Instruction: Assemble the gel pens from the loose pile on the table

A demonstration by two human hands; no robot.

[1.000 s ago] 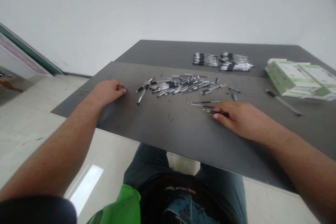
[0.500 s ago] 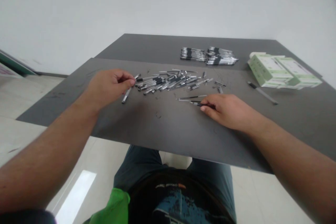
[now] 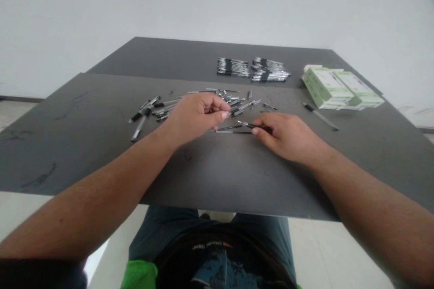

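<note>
My right hand [image 3: 283, 137] is closed around an uncapped pen [image 3: 249, 124] with a black grip, its metal tip pointing left. Just left of it, two thin pen refills [image 3: 225, 132] lie on the table. Over the right part of a loose pile of pens [image 3: 166, 109], my left hand [image 3: 200, 115] has thumb and fingers pinched together. Whether anything small is between those fingertips cannot be made out. Part of the pile is hidden behind this hand. Left of the pile lie two capped-looking pens [image 3: 139, 127] with dark grips, one partly across the other.
Two stacks of neatly lined pens [image 3: 233, 67] sit toward the back of the grey table [image 3: 101, 153]. Green and white boxes [image 3: 327, 90] stand at the right. A single pen [image 3: 320, 116] lies in front of them. Small clear caps are scattered near the pile.
My left hand has left the pen at the far left and moved right, over the pile and close to my right hand. My right hand still holds its pen. The view has shifted somewhat.
</note>
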